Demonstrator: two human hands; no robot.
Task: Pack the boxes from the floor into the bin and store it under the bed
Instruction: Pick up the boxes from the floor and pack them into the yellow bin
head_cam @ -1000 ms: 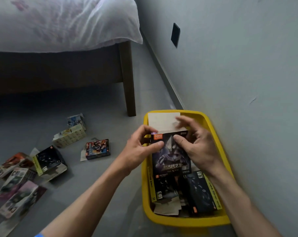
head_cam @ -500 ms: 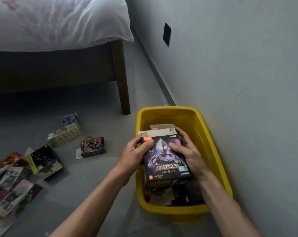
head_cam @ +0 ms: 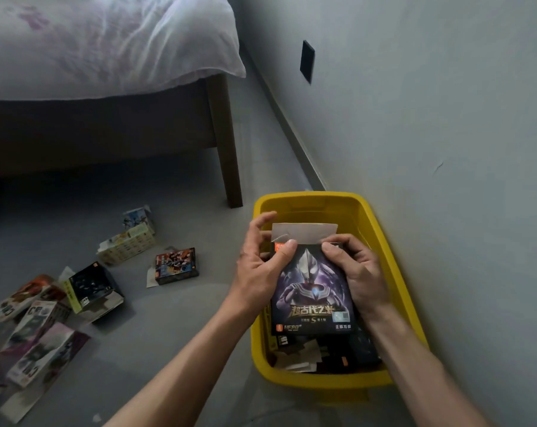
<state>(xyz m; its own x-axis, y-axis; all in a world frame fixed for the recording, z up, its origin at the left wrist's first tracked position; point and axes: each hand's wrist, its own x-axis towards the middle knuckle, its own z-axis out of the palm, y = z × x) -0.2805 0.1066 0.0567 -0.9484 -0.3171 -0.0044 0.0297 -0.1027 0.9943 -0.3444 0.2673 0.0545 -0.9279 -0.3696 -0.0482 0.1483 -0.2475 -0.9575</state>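
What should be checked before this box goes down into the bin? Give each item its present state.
1. Both hands on the purple box: ok, left hand and right hand hold its sides.
2. Top flap closed: not ok, it stands open.
3. Box over the yellow bin: ok.
4. Free room in the bin: ok at the far end; near end holds boxes.
5. Floor cleared: not ok, the red box and others remain.

Pale grey plastered wall fills 3 o'clock side. Small black rectangular wall plate at 1 o'clock on it. Light skirting strip along wall foot. Grey smooth floor below.
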